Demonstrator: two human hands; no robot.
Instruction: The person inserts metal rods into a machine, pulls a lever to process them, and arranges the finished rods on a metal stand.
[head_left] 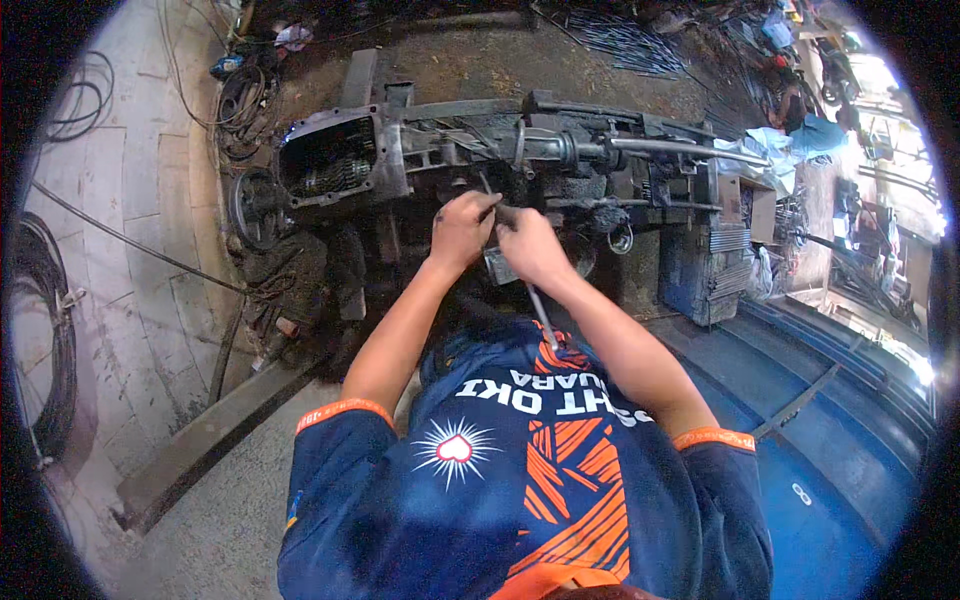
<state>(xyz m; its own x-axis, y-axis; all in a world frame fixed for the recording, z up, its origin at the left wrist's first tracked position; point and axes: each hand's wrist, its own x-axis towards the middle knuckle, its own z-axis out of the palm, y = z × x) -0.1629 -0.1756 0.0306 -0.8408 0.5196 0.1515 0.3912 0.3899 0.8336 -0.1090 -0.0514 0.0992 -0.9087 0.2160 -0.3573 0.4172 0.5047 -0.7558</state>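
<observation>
Both my hands are close together at the near side of a long greasy machine (480,150), in front of its middle. My right hand (533,247) is closed round a thin metal rod (541,315), which slants from the machine down toward my shirt. My left hand (463,232) touches it at the right hand's upper side, its fingers pinched at the rod's upper part. The rod's far tip shows just above the left fingers, near the machine's frame; what it meets there I cannot make out. At the machine's left end, an open-topped housing (378,160) shows gears (335,175) inside.
A pulley wheel (252,208) sits at the machine's left end. Cables (45,320) lie coiled on the pale floor at left. A long beam (200,450) lies at lower left. Blue metal panels (800,430) are at right. Thin metal rods (620,40) are heaped at the back.
</observation>
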